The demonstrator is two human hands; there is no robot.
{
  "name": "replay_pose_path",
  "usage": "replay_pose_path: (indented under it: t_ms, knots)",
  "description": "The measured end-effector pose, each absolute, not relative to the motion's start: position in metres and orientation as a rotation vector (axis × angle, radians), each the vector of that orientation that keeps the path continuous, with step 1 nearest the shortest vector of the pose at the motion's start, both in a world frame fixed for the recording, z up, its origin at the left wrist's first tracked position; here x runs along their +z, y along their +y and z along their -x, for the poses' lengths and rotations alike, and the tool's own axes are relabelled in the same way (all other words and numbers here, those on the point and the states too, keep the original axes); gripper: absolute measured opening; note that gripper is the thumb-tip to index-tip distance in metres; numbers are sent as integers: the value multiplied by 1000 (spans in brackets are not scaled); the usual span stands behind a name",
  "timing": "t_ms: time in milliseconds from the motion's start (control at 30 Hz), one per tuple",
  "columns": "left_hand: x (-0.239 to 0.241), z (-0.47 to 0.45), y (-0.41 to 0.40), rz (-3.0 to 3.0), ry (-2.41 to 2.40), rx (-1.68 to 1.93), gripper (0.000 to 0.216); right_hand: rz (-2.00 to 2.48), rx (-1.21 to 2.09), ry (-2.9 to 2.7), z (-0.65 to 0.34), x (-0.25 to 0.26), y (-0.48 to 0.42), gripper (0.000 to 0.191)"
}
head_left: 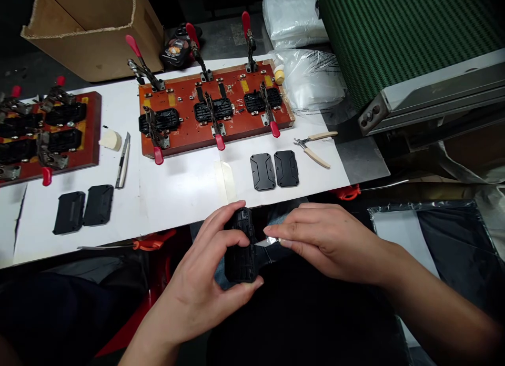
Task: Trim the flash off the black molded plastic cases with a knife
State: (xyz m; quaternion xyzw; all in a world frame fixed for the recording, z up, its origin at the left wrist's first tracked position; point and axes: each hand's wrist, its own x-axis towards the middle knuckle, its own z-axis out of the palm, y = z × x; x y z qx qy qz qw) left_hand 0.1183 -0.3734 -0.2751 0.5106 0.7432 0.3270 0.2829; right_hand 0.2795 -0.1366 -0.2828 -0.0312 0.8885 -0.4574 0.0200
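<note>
My left hand grips a black plastic part by its top and bottom edges, held over my lap below the table's front edge. My right hand is closed in a pinch on a small metal blade whose tip touches the part's right edge. Two more black parts lie side by side on the white table just beyond my hands. Another pair of black parts lies at the left.
A red-brown clamp fixture with red-handled toggle clamps holds black parts at the back. A second fixture sits left. Pliers, a utility knife, a cardboard box, plastic bags and a green conveyor surround them.
</note>
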Motion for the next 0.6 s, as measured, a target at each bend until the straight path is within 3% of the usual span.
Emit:
replay_pose_path:
  t_ms: [600]
  knots:
    - [-275, -120, -375, -1362, 1938, 832, 41, 34, -1387, 2832, -278, -292, -132, 32]
